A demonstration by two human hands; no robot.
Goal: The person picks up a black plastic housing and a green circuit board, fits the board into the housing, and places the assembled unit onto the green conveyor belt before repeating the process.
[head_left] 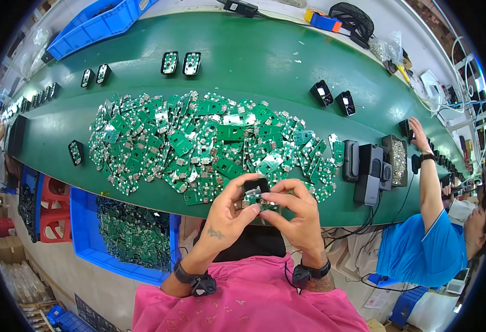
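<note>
Close in front of me, my left hand is closed around a small black plastic housing. Thumb and fingers of my right hand pinch a small green circuit board against the housing's near end. My fingers cover part of both, so how far the board sits inside cannot be made out. Just beyond my hands a wide heap of loose green circuit boards spreads over the green table.
Black housings with boards stand at the back; open housings lie back right. Black devices and a bin of small parts flank the heap. A blue crate of boards is lower left. A co-worker's arm reaches in from the right.
</note>
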